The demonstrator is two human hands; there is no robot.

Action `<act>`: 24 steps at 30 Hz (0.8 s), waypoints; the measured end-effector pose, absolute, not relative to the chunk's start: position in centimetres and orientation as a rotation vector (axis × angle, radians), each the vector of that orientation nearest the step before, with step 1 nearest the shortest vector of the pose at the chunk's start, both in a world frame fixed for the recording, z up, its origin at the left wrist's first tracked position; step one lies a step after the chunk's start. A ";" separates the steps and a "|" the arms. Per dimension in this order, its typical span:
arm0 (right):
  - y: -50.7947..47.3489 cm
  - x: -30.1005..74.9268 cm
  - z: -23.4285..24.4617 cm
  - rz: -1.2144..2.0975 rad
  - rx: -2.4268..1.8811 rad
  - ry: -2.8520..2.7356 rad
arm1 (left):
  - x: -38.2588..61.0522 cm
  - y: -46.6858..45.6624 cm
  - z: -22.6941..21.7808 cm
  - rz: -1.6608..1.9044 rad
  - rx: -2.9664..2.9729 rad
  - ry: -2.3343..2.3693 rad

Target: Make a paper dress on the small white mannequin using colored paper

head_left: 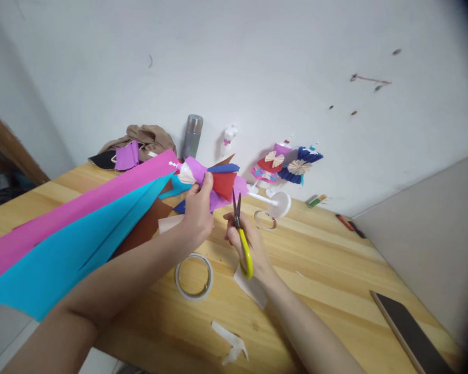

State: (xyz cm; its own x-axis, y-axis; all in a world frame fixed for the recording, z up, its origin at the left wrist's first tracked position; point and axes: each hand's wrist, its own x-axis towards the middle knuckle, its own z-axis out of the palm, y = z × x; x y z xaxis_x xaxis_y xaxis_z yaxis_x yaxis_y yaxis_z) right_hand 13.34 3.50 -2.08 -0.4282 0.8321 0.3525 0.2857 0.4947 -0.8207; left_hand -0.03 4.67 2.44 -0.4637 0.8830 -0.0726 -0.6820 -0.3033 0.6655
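Observation:
My left hand (200, 205) is closed round the middle of a small white dress form (263, 197), which lies tilted sideways with its round base to the right. Purple, red and blue paper (223, 186) wraps the form as a dress. In my right hand (251, 239) is a pair of scissors (242, 241) with yellow handles. Their blades are slightly apart and point up beside the red paper's edge. Long pink paper (81, 208) and turquoise paper (86, 249) lie left of my left hand, partly behind my forearm.
Two dressed forms (273, 162) and a bare white form (226, 143) stand by the wall near a grey flask (193, 137). A tape roll (194, 298), paper scraps (234, 340) and a phone (409, 327) lie on the wooden table (315, 285).

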 end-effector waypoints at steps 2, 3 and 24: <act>3.5 13.1 -1.8 0.867 -0.901 -1.965 | 0.0 4.7 2.5 1.926 0.367 0.786; 3.4 13.0 -1.7 0.866 -0.898 -1.963 | 0.0 4.8 2.5 1.925 0.365 0.790; 3.4 12.1 -2.1 0.910 -0.954 -1.909 | 0.0 5.7 1.1 2.077 0.544 0.942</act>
State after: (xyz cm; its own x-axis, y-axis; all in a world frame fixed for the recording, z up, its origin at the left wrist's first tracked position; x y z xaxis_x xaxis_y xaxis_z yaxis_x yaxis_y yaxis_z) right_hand 12.14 3.36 -2.10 -0.3968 0.8559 0.3316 0.2817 0.4573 -0.8435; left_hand 0.04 5.69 1.11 -0.6076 0.7919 0.0617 -0.4753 -0.4247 0.7705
